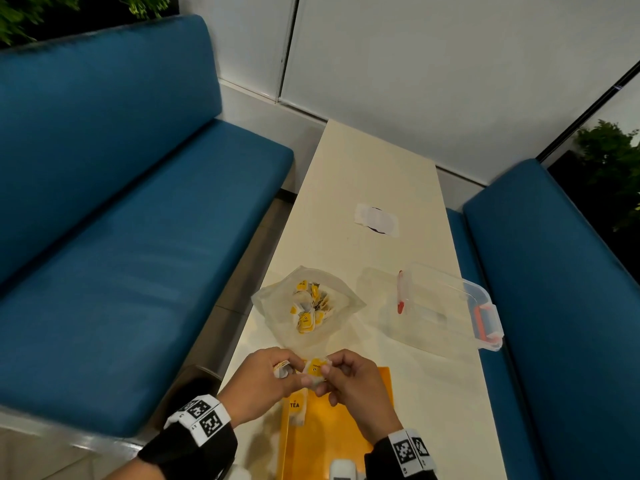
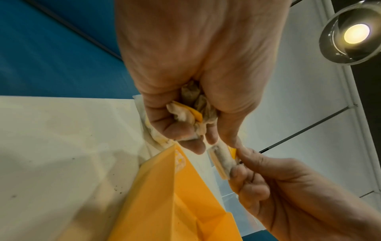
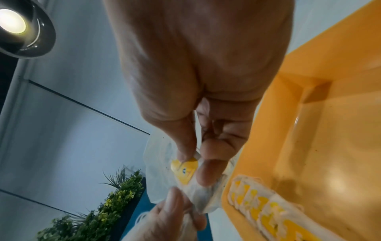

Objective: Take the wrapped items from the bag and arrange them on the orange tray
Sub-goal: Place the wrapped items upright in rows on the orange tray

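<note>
A clear plastic bag [image 1: 277, 306] lies open on the table with several yellow-and-white wrapped tea packets [image 1: 309, 306] inside. Just in front of it, over the far end of the orange tray [image 1: 346, 434], my two hands meet. My left hand [image 1: 282, 370] grips a bunch of packets [image 2: 189, 112] in its palm. My right hand [image 1: 327, 372] pinches a single packet [image 1: 314, 369] between thumb and fingers, and the left thumb touches that packet too. A row of packets [image 3: 261, 208] lies along the tray's left edge [image 3: 228, 216], the end one [image 1: 298, 407] marked TEA.
A clear plastic box [image 1: 446, 306] with orange latches stands right of the bag, with a red-and-white pen [image 1: 400, 292] beside it. A white sticker [image 1: 376, 220] is farther up the narrow cream table [image 1: 381, 168]. Blue benches [image 1: 138, 237] flank both sides.
</note>
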Tool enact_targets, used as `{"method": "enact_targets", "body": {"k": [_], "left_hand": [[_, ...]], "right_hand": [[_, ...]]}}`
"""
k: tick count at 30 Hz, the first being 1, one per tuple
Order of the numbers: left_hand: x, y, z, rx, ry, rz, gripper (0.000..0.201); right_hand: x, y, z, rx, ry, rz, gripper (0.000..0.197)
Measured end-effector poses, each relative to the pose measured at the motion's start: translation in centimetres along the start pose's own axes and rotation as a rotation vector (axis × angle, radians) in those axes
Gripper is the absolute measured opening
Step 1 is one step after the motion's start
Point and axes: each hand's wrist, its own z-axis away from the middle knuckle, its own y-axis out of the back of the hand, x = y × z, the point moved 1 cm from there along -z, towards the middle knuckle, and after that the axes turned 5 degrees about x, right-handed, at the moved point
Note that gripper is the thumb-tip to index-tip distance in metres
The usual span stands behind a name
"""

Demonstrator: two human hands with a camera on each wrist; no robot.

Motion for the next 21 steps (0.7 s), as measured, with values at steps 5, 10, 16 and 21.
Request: {"method": "enact_targets", "body": {"k": [5, 10, 16, 21], "left_hand": [[-1.9, 0.7, 0.3, 0.063, 0.125, -0.033, 0.018], [-2.4, 0.2, 0.6, 0.056, 0.222, -0.082, 0.031], [-2.8, -1.0, 0.8, 0.011, 0.251, -0.109, 0.032], [-3.2, -1.4, 0.9, -0.008, 0.262, -0.112, 0.028]], "right_hand": [[2.8, 0.9, -0.1, -0.042, -0.119, 0.078, 0.006], [6.2, -0.3, 0.3, -0.132, -0.273, 0.178, 0.011], [7.3, -1.8, -0.3, -0.140, -0.328, 0.229, 0.012], [7.7, -2.7, -0.6, -0.098, -0.349, 0.258, 0.013]]}}
